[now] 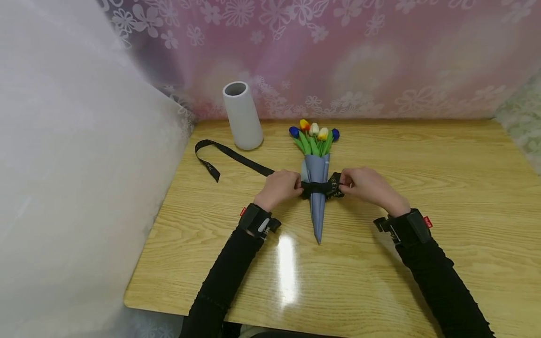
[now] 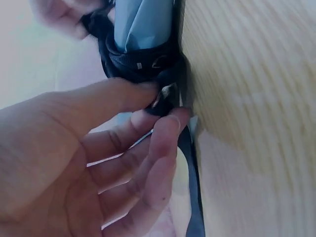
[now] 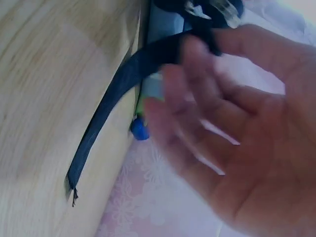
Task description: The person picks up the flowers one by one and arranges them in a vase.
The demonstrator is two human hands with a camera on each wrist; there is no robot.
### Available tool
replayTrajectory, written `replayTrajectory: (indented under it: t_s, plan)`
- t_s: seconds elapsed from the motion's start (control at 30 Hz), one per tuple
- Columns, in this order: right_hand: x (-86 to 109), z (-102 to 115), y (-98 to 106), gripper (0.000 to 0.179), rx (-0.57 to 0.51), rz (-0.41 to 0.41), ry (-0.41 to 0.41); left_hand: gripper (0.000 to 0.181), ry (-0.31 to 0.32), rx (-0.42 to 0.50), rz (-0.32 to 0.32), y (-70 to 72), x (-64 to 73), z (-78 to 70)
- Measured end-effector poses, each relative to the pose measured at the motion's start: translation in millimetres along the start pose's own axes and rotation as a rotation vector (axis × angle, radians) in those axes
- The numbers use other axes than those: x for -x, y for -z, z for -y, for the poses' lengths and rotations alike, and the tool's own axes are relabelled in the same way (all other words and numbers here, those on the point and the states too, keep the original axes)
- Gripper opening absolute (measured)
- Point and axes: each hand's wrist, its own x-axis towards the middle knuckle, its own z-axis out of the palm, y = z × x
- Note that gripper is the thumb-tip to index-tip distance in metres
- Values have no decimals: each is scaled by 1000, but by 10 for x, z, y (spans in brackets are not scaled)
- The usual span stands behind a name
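A small tulip bouquet in a grey-blue paper cone lies on the table. Black printed ribbon circles the cone's middle. On the left side, my left hand pinches the ribbon between thumb and fingers, close against the paper; a long tail runs from there toward the back left. The left wrist view shows the ribbon band snug around the wrap. My right hand pinches the ribbon at the cone's right side. In the right wrist view, a frayed ribbon end hangs past its fingers.
A white vase stands upright at the back left of the wooden table. Behind the table hangs a pink floral curtain. White fabric borders the left edge.
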Motion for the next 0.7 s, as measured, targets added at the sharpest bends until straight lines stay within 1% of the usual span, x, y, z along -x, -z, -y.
replayTrajectory:
  t_s: [0.07,0.13,0.2,0.27,0.37,0.43,0.47,0.53,0.63,0.7]
  plan:
    - [4,-18,8,8,12,46,-5,19,-8,18,6,15,11,3]
    - [-4,-19,5,13,-3,59,13,25,-33,45,-18,29,13,-4]
    - [-18,-10,-12,20,-39,30,36,29,-72,65,-59,44,4,-21]
    - [-34,10,-29,25,-71,-24,71,27,-114,76,-102,49,-13,-40]
    - [-49,46,-56,19,-93,-78,121,18,-165,69,-138,37,-44,-64]
    - [-58,71,-71,13,-87,-100,153,14,-176,67,-151,24,-58,-70]
    - [-59,83,-73,10,-83,-106,164,12,-167,68,-160,19,-61,-68]
    - [-56,83,-70,3,-56,-115,170,11,-119,56,-185,20,-50,-50]
    - [-28,55,-36,3,-28,-123,131,12,19,11,-224,37,-10,10]
    - [-4,24,-7,1,-15,-117,90,15,123,-41,-222,53,27,58]
